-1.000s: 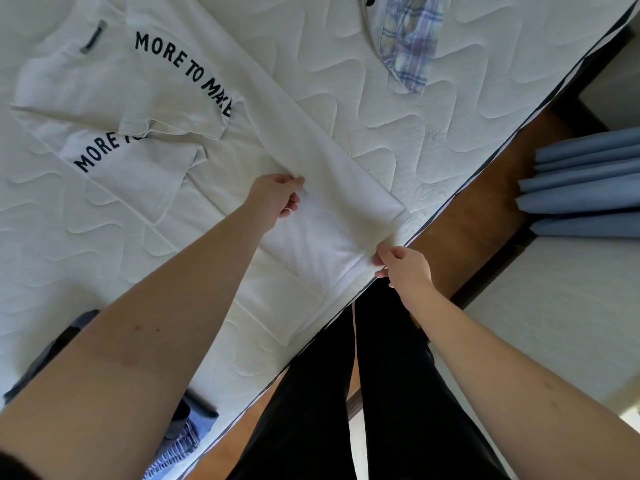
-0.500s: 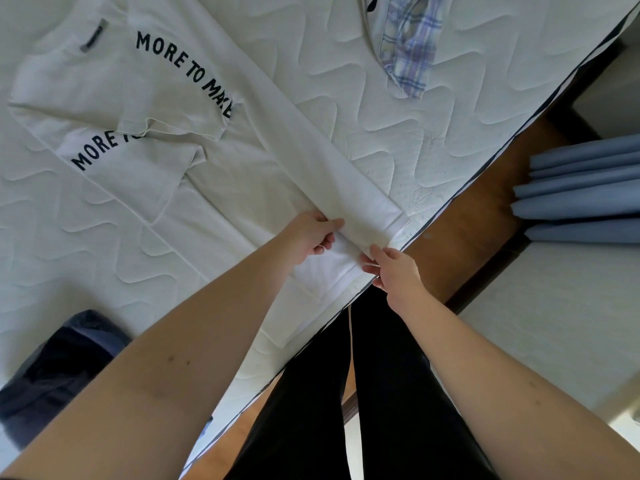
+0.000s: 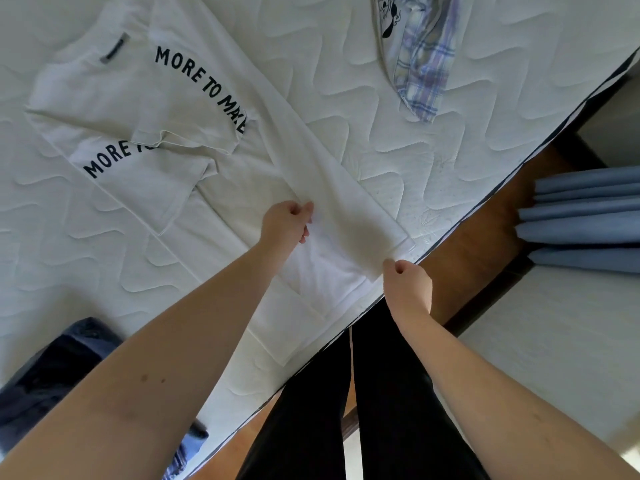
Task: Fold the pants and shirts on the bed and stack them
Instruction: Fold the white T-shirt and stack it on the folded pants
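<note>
On bed (image 3: pixel 398 140), white shirt (image 3: pixel 194 98) reads "MORE TO MAKE"; both hands pinch fold.

Second line of lettering on the white shirt (image 3: pixel 145 109) covered after "MORE" by a folded sleeve. First line folded under at "MAKE", last letter hard to read. Plaid garment (image 3: pixel 422 67) at 12 o'clock cut off by the top edge, with only part of a cartoon print showing. Dark blue clothing (image 3: pixel 52 379) at 8 o'clock partly behind the left forearm, kind unclear. Fingers (image 3: pixel 306 211) of the left hand (image 3: pixel 284 226) mostly curled out of sight. Blue curtain (image 3: pixel 585 220) at 3 o'clock cropped by the right edge.
</note>
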{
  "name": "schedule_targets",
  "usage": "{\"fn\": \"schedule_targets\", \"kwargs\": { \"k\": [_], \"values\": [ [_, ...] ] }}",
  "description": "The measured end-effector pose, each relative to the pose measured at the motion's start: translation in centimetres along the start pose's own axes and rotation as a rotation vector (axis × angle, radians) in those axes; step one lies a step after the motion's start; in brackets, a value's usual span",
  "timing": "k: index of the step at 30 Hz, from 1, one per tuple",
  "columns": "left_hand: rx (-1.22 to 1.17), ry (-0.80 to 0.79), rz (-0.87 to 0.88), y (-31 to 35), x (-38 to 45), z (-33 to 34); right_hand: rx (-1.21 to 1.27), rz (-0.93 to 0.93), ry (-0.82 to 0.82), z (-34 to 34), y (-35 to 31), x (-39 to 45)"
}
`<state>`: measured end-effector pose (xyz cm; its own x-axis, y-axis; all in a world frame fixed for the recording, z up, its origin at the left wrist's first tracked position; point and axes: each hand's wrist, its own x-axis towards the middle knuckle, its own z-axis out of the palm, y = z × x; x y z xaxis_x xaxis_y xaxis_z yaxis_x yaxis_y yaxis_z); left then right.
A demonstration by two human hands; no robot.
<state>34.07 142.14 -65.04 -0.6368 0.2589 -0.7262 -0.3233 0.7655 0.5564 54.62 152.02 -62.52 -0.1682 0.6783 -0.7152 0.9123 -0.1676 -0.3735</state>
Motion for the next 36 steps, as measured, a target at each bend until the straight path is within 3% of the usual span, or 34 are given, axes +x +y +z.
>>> {"fn": "schedule_targets", "kwargs": {
  "k": [2,7,9,13,15,18,25,30,32,36],
  "values": [
    [-0.013,0.089,0.048,0.6,1.0,-1.4,0.047,-0.082,0.008,0.5,-1.2,-0.2],
    [-0.228,0.277,0.017,2.2,3.3,-5.1,0.137,-0.281,-0.178,2.3,-5.9,0.6],
    [-0.067,0.438,0.102,2.6,4.2,-7.0,0.129,-0.372,-0.213,3.2,-8.1,1.2],
    [0.533,0.617,0.375,3.1,6.4,-10.5,0.150,-0.467,-0.260,5.1,-12.1,2.5],
    [0.857,0.576,0.377,3.6,8.0,-12.0,0.161,-0.472,-0.295,5.8,-14.1,3.2],
    [1.061,0.420,0.364,4.5,9.9,-13.4,0.125,-0.529,-0.347,6.7,-16.9,4.2],
    [1.090,0.402,0.505,5.5,9.8,-17.1,0.070,-0.568,-0.436,8.5,-21.6,5.7],
    [1.029,0.648,0.782,5.2,9.0,-21.3,0.056,-0.573,-0.422,9.7,-24.2,6.0],
    [0.992,0.669,0.829,4.6,8.9,-22.1,-0.007,-0.585,-0.415,10.0,-25.1,6.2],
    [0.942,0.418,0.501,3.5,9.2,-21.6,-0.196,-0.648,-0.405,10.6,-26.2,6.7]
  ]
}}
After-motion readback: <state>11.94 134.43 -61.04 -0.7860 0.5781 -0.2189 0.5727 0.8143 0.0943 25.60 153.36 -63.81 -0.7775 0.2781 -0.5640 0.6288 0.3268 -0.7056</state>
